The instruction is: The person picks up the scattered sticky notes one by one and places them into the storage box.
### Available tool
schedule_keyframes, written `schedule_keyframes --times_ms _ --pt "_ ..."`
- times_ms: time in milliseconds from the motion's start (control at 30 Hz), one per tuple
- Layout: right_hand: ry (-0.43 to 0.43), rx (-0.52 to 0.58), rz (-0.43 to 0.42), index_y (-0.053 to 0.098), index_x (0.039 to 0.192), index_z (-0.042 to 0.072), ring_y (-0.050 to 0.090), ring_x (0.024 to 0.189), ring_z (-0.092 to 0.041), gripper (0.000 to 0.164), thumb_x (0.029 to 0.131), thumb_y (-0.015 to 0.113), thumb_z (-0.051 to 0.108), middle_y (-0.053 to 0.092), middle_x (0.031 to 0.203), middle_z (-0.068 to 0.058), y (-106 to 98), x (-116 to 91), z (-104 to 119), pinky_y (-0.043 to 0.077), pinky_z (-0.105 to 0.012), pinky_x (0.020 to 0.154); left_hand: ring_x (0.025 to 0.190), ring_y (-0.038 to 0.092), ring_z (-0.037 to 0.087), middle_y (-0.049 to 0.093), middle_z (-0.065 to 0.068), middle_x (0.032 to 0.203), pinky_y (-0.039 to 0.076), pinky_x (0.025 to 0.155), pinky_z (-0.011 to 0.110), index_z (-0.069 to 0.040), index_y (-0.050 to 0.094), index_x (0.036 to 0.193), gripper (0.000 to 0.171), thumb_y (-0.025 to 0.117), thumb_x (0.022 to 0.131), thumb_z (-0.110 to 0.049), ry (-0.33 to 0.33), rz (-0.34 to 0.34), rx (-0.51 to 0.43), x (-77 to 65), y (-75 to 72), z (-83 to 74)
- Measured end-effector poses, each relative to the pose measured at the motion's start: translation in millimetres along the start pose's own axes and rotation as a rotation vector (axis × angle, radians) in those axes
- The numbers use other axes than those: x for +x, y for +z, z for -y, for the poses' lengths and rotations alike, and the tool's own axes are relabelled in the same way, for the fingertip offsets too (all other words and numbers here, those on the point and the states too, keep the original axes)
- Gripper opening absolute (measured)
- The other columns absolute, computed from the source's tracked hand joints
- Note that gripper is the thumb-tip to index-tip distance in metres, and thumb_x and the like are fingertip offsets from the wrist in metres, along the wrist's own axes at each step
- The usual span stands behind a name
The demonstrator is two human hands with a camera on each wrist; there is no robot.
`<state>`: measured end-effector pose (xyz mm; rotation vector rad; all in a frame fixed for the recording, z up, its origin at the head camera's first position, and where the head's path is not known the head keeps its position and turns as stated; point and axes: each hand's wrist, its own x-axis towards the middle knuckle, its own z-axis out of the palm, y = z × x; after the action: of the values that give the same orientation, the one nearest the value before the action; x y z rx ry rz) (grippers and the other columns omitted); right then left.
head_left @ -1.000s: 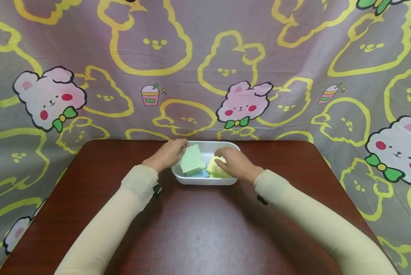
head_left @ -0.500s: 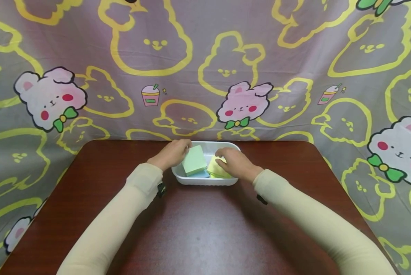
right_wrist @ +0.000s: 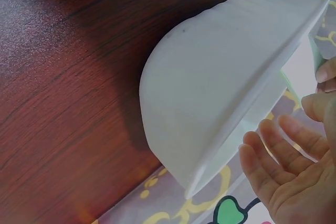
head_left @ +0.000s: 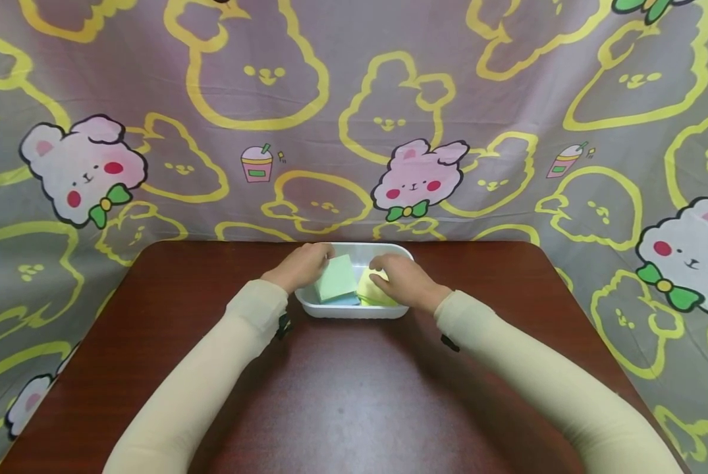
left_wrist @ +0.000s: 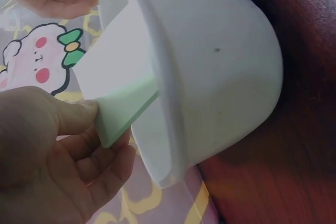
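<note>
My left hand (head_left: 300,264) pinches a pale green sticky note pad (head_left: 337,278) by its edge, thumb on one side and fingers on the other. The pad leans at a slant inside the white tray (head_left: 356,312), overlapping a light blue pad (head_left: 346,300). At the tray's right end, yellow sticky notes (head_left: 373,293) lie partly hidden under my right hand (head_left: 407,280). In the right wrist view that hand (right_wrist: 299,166) holds nothing, its fingers loosely bent at the tray's rim. The left wrist view shows the green pad (left_wrist: 128,103) reaching past the rim.
The tray stands at the far edge of a dark red-brown wooden table (head_left: 354,395). Behind it hangs a grey curtain (head_left: 330,151) with yellow outlines and rabbit faces, and more of it runs along both sides.
My left hand has shifted a little to the right, carrying the green pad, which now sits slightly lower and covers more of the blue one. The right hand has barely moved.
</note>
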<state>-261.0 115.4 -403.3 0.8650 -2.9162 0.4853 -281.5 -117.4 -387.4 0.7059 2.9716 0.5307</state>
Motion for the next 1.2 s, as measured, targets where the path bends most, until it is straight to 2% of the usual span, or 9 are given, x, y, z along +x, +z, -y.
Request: schedule_keyframes --times_ms 267,633,867,1200 --pt "-0.003 -0.006 0.004 0.065 0.118 0.004 0.064 0.11 -0.023 0.032 0.095 0.059 0.026 0.07 0.114 -0.009 1 1 -1 0.05 -0.041 0.097 0.088 0.058 0.02 0.067 0.008 0.106 0.049 0.081 0.035 -0.007 0.063 0.109 0.022 0.042 0.1 -0.008 -0.031 0.048 0.021 4.9 6.2 -2.1" --pt "0.004 -0.006 0.009 0.066 0.117 0.004 0.065 0.108 -0.023 0.031 0.095 0.06 0.025 0.071 0.113 -0.008 1 4 3 0.051 -0.04 0.096 0.09 0.057 0.02 0.067 0.008 0.1 0.048 0.085 0.036 -0.006 0.064 0.102 0.019 0.046 0.096 -0.003 -0.012 0.049 0.036 8.3 8.8 -1.5" --pt "-0.001 -0.007 0.011 0.066 0.116 0.004 0.066 0.107 -0.023 0.03 0.094 0.061 0.024 0.071 0.112 -0.008 2 5 4 0.051 -0.04 0.095 0.091 0.059 0.021 0.068 0.01 0.103 0.049 0.084 0.038 -0.005 0.064 0.103 0.013 0.056 0.095 -0.009 -0.028 0.066 0.046 9.6 10.8 2.9" --pt "-0.034 -0.01 -0.008 0.067 0.113 0.003 0.067 0.105 -0.024 0.029 0.094 0.06 0.024 0.072 0.11 -0.009 2 5 6 0.052 -0.04 0.094 0.084 0.055 0.018 0.067 0.007 0.095 0.047 0.079 0.034 -0.005 0.064 0.098 0.01 0.059 0.093 -0.013 -0.056 0.09 0.043 15.5 11.2 1.2"
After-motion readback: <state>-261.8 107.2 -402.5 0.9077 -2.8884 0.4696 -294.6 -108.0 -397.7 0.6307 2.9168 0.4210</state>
